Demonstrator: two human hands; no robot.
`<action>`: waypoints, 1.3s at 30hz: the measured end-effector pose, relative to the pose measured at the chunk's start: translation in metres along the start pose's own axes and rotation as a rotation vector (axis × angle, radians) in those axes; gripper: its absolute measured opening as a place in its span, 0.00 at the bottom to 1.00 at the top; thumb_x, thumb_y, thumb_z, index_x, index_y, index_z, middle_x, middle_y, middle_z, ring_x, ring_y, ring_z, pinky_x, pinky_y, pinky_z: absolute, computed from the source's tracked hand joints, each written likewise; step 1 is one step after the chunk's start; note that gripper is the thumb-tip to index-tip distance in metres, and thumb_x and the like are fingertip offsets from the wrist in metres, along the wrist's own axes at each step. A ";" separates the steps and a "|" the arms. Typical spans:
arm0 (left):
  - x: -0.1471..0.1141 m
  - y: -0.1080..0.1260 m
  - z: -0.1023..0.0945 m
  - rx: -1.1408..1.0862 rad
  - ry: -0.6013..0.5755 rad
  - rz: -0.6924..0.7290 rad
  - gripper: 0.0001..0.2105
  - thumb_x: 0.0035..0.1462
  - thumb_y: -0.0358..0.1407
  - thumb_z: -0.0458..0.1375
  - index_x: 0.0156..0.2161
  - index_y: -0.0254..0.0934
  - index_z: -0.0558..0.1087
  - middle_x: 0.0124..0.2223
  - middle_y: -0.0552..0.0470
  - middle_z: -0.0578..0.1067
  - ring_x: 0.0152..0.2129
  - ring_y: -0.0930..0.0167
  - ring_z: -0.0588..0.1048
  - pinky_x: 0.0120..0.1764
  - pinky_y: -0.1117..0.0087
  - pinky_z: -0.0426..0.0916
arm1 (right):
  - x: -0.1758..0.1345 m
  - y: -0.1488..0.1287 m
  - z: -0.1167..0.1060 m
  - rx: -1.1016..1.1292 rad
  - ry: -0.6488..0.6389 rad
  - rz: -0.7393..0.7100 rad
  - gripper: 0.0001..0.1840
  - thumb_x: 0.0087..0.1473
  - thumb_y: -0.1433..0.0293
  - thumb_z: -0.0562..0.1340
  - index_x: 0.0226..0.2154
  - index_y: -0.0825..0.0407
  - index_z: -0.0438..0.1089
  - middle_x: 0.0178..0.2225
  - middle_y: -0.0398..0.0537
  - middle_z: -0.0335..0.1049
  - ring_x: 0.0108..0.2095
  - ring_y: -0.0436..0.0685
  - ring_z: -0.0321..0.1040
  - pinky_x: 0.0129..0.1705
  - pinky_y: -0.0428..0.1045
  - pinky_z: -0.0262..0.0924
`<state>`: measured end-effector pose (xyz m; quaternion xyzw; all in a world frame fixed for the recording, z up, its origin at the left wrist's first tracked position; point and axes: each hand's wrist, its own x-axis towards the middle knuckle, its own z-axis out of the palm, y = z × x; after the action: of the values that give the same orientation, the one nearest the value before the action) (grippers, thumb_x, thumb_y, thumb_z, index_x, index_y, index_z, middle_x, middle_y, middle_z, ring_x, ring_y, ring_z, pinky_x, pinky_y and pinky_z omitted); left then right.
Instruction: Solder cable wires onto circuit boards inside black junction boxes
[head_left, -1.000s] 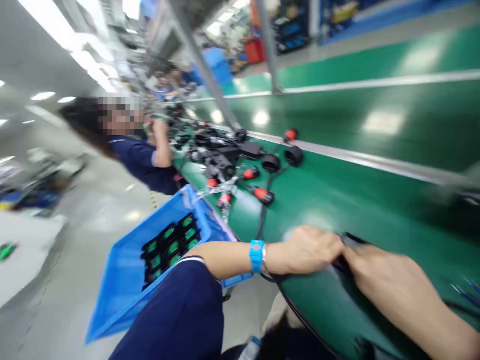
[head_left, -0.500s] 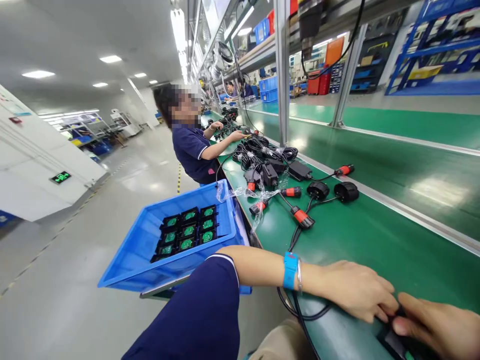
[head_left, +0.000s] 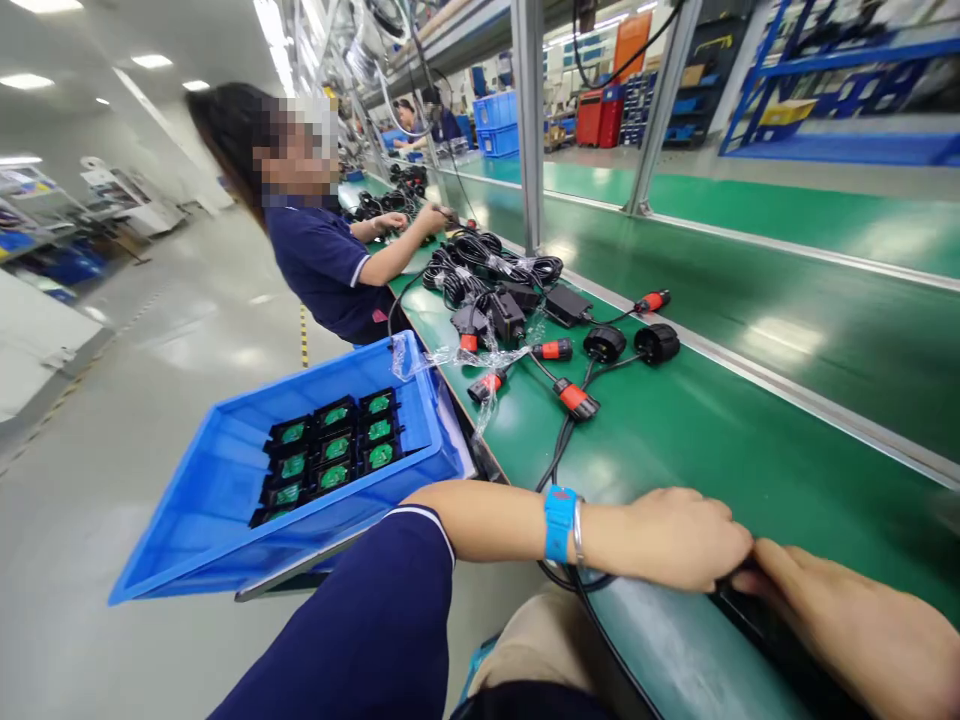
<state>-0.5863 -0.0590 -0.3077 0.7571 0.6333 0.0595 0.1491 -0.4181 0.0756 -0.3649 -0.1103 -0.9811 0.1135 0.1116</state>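
My left hand [head_left: 686, 540] reaches in from the left, a blue band [head_left: 561, 524] and a silver bangle on its wrist. Its fingers are closed at the end of a black housing [head_left: 780, 650] by the bench's near edge. From the right, my right hand [head_left: 847, 610] grips the same housing, its thumb and fingers meeting the left fingertips. Both hands cover much of the housing, and its far end is blurred. Black cables [head_left: 600, 640] run beneath my left wrist, up to connectors with red rings [head_left: 576, 398] and round black caps [head_left: 657, 343].
At my left a blue bin [head_left: 187, 480] holds several black frames with green circuit boards [head_left: 335, 447]. Coiled cables and black boxes [head_left: 568, 304] lie farther along the green bench [head_left: 757, 440], with clear plastic film. A co-worker [head_left: 322, 250] handles cables there. Metal posts [head_left: 529, 130] rise behind.
My view has turned right and down, so the bench and bin appear farther left. Both hands stay together at the black housing; its green inside, visible before, is now hidden.
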 end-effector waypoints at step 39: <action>-0.009 -0.020 0.025 -0.209 0.316 0.136 0.10 0.63 0.36 0.53 0.39 0.36 0.77 0.35 0.51 0.76 0.34 0.73 0.72 0.42 0.70 0.65 | -0.013 -0.094 -0.032 -0.306 -0.055 0.153 0.33 0.54 0.53 0.61 0.47 0.67 0.70 0.37 0.63 0.67 0.37 0.64 0.60 0.37 0.56 0.53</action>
<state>-0.5997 -0.0682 -0.3369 0.7597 0.5867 0.2530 0.1212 -0.4163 -0.0102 -0.3139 -0.1970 -0.9784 -0.0259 0.0575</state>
